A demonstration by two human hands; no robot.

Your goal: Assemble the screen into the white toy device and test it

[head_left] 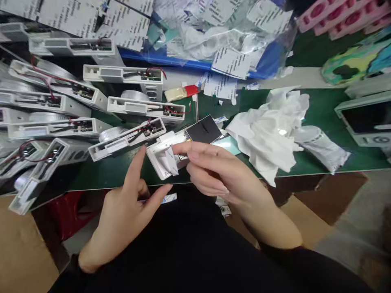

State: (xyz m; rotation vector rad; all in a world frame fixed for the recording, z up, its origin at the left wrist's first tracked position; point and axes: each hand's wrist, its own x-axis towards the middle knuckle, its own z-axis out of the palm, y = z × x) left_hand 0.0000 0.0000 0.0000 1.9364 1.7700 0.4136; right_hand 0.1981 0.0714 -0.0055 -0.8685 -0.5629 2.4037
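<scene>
My right hand point(224, 173) is pinched, with the index fingertip against a small white strip point(172, 162) bearing faint bluish print. That strip stands over the open face of a small white plastic housing point(155, 162) at the bench's front edge. On the left, my left hand point(130, 211) has its index finger and thumb spread apart, holding nothing. Its index fingertip is close to the housing's left corner. Just behind the housing lies a flat black square panel point(204, 129), partly overlapping other pieces.
Several white device casings point(146, 108) with red wires crowd the left side. Crumpled white sheets point(265, 130) and a wrapped packet point(324, 148) lie right. A red-and-cream brush point(181, 93) rests behind. Label sheets point(232, 63) fill a blue tray point(269, 61); a screened device point(366, 116) stands far right.
</scene>
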